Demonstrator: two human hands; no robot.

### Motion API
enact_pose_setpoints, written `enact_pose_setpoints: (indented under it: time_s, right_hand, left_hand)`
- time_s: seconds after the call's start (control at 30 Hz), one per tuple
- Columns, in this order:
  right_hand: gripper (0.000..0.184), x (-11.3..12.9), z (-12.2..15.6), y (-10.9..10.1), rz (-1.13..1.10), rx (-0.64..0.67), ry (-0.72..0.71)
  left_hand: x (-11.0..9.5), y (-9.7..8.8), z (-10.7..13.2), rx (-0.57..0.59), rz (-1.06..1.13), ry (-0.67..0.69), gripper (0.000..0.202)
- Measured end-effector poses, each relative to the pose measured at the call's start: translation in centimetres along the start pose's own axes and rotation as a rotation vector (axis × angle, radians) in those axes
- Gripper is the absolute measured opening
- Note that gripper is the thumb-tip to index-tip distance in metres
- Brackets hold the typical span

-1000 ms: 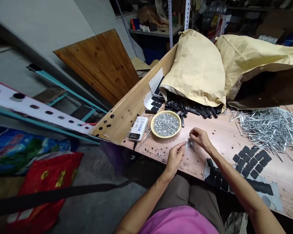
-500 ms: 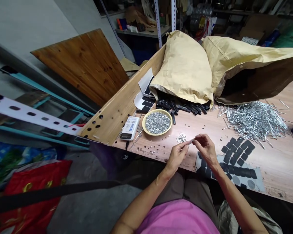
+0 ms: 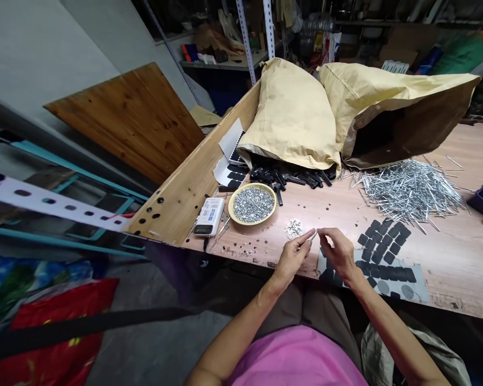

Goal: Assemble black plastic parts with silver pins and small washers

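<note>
To the right of the yellow bowl (image 3: 245, 222), the left hand (image 3: 292, 260) pinches a slim metal piece (image 3: 314, 235); the right hand (image 3: 338, 252) has bent fingertips at its tip, their grip unclear. 1 small pile of metal bits (image 3: 293, 229) lies just right of the bowl, metal rods (image 3: 412, 190) well right of it

Thin piece (image 3: 314, 235) — between both hands (image 3: 290, 261)
</note>
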State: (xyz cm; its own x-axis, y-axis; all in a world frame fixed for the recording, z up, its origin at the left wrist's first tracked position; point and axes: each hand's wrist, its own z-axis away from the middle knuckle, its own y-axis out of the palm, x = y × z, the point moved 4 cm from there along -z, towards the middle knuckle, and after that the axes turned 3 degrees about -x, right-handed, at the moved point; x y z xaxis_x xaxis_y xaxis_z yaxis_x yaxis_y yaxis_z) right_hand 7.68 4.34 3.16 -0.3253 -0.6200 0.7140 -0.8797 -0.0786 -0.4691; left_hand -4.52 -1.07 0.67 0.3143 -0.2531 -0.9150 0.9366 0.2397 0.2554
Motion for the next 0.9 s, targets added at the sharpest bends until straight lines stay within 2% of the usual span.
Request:
enact_pose_setpoints:
  time_s: [0.1,0.33,0.43,0.57,0.67,0.73,0.83,0.9]
  right_hand:
    - [0.018,0.6,0.1,-0.5,0.048,0.082,-0.122]
    - [0.024,0.0,-0.7,-2.3,-0.079,0.233,0.04]
    - [0.028,0.0,-0.8,-3.1,-0.126,0.283,0.052]
    - [0.029,1.4,-0.8,-3.8,-0.051,0.394,-0.074]
    - [0.031,2.4,-0.4,-4.0,0.019,0.485,-0.171]
    - [0.031,2.4,-0.2,-4.0,0.02,0.496,-0.144]
    - [0.033,1.9,-0.1,-4.1,-0.022,0.441,-0.01]
    - [0.034,1.8,-0.1,-4.0,-0.042,0.438,0.03]
  left_hand:
    - [0.0,0.0,0.1,0.051,0.024,-0.02,0.058]
    - [-0.5,0.1,0.4,0.304,0.021,-0.164,0.065]
    - [-0.7,0.1,0.5,0.411,0.016,-0.237,0.068]
    - [-0.6,0.0,0.6,0.524,-0.02,-0.314,0.068]
    - [-0.6,-0.3,0.7,0.56,-0.078,-0.326,0.069]
    - [-0.6,-0.4,0.9,0.575,-0.105,-0.326,0.067]
    - [-0.7,-0.4,1.0,0.595,-0.09,-0.331,0.064]
    - [-0.7,-0.4,1.1,0.608,-0.071,-0.347,0.064]
